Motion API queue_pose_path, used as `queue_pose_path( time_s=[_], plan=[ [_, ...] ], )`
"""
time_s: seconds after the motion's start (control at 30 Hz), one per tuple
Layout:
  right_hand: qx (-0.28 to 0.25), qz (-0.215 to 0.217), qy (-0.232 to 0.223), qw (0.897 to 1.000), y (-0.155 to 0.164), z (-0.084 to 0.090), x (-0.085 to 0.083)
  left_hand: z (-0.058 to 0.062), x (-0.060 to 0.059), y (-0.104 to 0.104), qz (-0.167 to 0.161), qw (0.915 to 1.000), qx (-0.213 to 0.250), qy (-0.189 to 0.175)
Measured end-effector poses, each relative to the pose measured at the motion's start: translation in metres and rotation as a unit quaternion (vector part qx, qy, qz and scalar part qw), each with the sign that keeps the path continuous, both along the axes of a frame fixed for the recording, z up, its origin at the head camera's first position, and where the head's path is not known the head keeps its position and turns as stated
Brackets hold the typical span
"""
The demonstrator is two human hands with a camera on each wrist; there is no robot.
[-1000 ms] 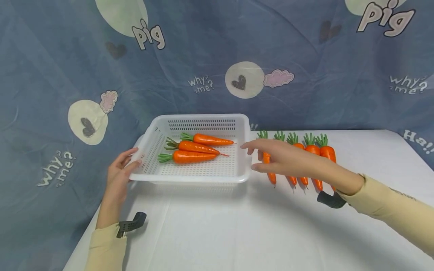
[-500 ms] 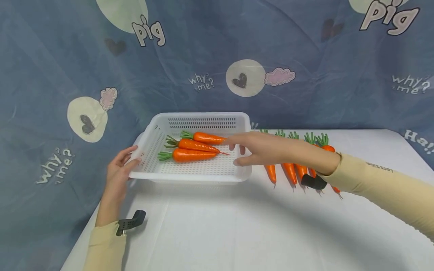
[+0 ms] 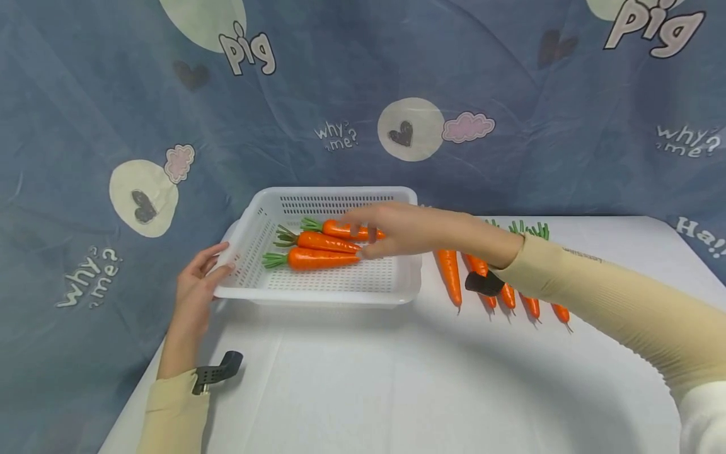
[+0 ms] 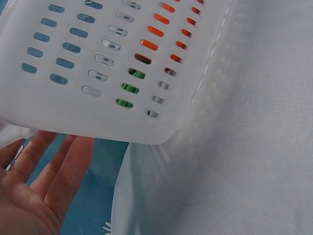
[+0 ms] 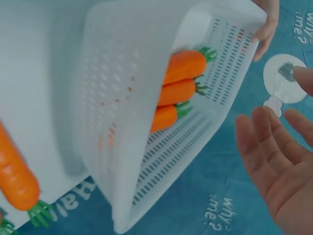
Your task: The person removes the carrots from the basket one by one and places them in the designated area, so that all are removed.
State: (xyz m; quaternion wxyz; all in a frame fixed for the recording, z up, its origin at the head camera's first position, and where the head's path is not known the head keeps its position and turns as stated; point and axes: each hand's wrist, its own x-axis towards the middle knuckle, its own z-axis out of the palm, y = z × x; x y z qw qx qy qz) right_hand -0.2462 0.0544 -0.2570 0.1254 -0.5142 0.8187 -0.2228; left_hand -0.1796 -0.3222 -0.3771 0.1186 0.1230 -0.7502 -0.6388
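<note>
A white perforated plastic basket [image 3: 317, 297] stands on the table with three orange carrots [image 3: 323, 259] inside, their green stems pointing left. My left hand [image 3: 195, 287] pinches the basket's left rim. Seen from the left wrist, the left hand's fingers [image 4: 68, 171] reach under the rim of the basket wall [image 4: 93, 117]. Over the basket's right half hovers my right hand [image 3: 397, 228], fingers relaxed and nothing in them; it partly covers the rearmost carrot [image 3: 340, 230]. In the right wrist view, the right hand [image 5: 281, 171] is spread above the carrots' level.
To the right of the basket, several more carrots [image 3: 450, 277] lie in a row on the white tablecloth [image 3: 340, 378], partly hidden by the right forearm. A blue printed cloth [image 3: 317, 82] hangs behind the table. Each wrist carries a black camera mount [image 3: 218, 372].
My right hand has moved left from beside the basket's right rim to above the carrots inside. The left hand keeps its place on the rim; the carrots stay where they were.
</note>
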Motion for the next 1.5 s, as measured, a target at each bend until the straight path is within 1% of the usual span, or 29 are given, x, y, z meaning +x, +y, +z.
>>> queue_pose_path(
  time_s=[0.13,0.43,0.5,0.67,0.87,1.03,1.37,1.5],
  plan=[
    [-0.001,0.001,0.001,1.0,-0.01,0.002,-0.005,0.001,0.0,0.001,0.0,1.0,0.0,-0.001],
    [-0.008,-0.022,-0.023,0.999,-0.034,0.005,-0.018,0.002,0.0,0.0,0.008,0.9999,-0.006,-0.004],
    [-0.011,-0.024,-0.024,0.999,-0.039,0.005,-0.022,0.001,-0.001,0.0,0.008,1.0,-0.001,-0.004],
    [-0.017,-0.023,-0.024,0.999,-0.056,0.006,-0.032,0.001,0.0,0.0,0.006,1.0,-0.002,-0.003],
    [0.003,-0.018,-0.039,0.999,-0.081,0.003,-0.041,0.0,0.0,-0.002,0.005,1.0,-0.007,0.0],
    [0.015,-0.013,-0.037,0.999,-0.097,-0.007,-0.051,-0.003,-0.002,-0.003,0.004,0.9999,-0.012,0.004],
    [0.006,-0.02,-0.039,0.999,-0.114,-0.041,-0.066,-0.002,-0.003,-0.003,0.007,0.9998,-0.017,0.001],
    [0.017,-0.022,-0.04,0.999,-0.119,-0.052,-0.07,-0.002,-0.002,-0.003,0.005,0.9999,-0.016,0.0]
  ],
)
